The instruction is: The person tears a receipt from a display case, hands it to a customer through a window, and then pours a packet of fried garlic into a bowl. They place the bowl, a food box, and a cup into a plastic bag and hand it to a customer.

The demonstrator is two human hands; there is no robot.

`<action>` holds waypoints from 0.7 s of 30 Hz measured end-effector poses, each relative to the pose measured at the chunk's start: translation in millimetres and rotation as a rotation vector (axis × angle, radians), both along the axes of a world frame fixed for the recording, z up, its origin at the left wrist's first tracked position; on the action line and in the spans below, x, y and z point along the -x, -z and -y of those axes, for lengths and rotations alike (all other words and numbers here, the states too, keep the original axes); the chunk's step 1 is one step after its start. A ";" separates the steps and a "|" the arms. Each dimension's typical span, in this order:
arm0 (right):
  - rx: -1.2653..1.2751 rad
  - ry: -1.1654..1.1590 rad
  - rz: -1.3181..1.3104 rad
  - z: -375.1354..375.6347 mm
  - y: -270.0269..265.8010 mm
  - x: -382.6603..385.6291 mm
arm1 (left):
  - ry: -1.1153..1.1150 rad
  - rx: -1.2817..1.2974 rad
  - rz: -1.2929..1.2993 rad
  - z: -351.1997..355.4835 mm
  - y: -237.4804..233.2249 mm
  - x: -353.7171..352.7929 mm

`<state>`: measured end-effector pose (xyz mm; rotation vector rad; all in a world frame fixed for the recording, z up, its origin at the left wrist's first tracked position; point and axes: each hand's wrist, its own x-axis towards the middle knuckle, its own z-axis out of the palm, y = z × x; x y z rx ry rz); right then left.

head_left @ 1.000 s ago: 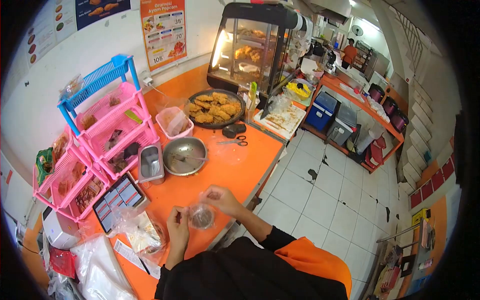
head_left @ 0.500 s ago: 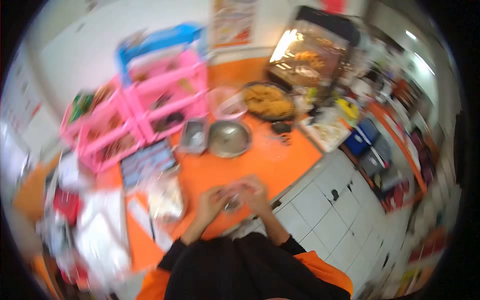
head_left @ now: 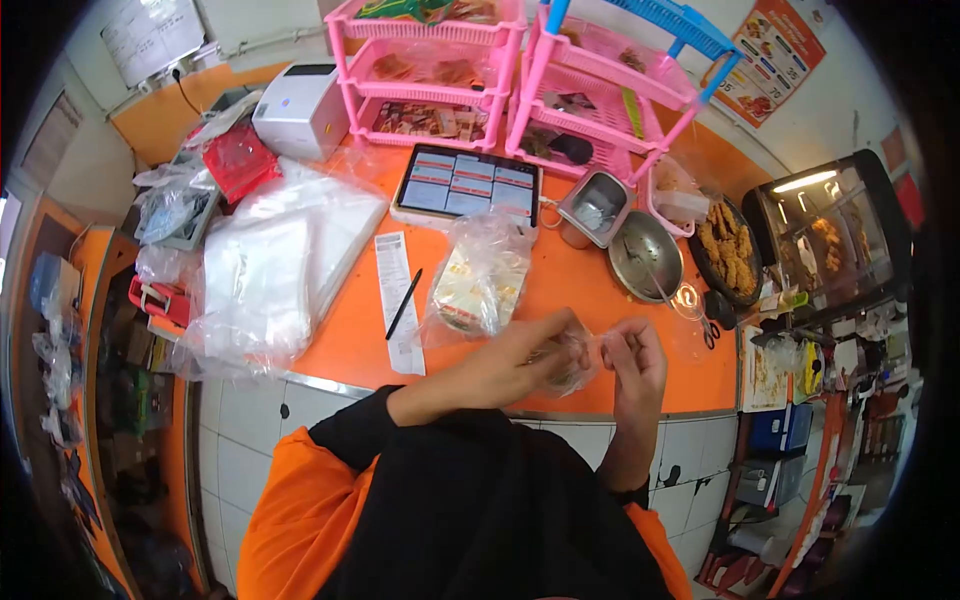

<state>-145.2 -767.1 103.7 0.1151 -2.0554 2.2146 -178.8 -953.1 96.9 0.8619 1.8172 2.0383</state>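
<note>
Near the front edge of the orange table [head_left: 480, 374], both hands work on a small clear plastic bag [head_left: 572, 374]. My left hand [head_left: 545, 352] has its fingers closed around the bag's body. My right hand [head_left: 634, 362] pinches the bag's gathered end between thumb and fingers. What lies inside the bag is mostly hidden by my left hand. Just beyond my left hand stands a larger knotted clear bag [head_left: 482, 275] holding a pale packed food container. A paper receipt [head_left: 393, 262] with a black pen [head_left: 404, 303] across it lies left of that bag.
A tablet [head_left: 468, 184] stands behind the knotted bag, before pink shelf racks [head_left: 425, 32]. Stacked plastic bags [head_left: 262, 270] and a white printer [head_left: 300, 108] are left. A steel bowl [head_left: 640, 256], a pan of fried food [head_left: 728, 250], scissors [head_left: 711, 334] and a lit display case [head_left: 825, 225] are right.
My view has swung left, so the racks and tablet now appear farther right in the frame. Both hands still hold the small bag, and the picture is sharper.
</note>
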 end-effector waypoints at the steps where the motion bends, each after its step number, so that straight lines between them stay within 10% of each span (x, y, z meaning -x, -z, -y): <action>1: -0.001 -0.079 0.027 4.3 0.3 9.1 | 0.023 -0.015 0.077 10.7 -3.3 -2.9; 8: -0.030 -0.150 0.164 59.0 27.4 117.4 | -0.069 -0.308 0.385 92.3 -25.9 -26.7; 14: -0.202 -0.560 -0.374 91.6 0.2 87.7 | -0.494 -0.204 0.193 113.0 -29.9 -46.5; 21: -0.232 -0.777 -0.257 102.1 -23.6 81.5 | -0.714 -0.260 0.335 112.6 -16.8 -38.0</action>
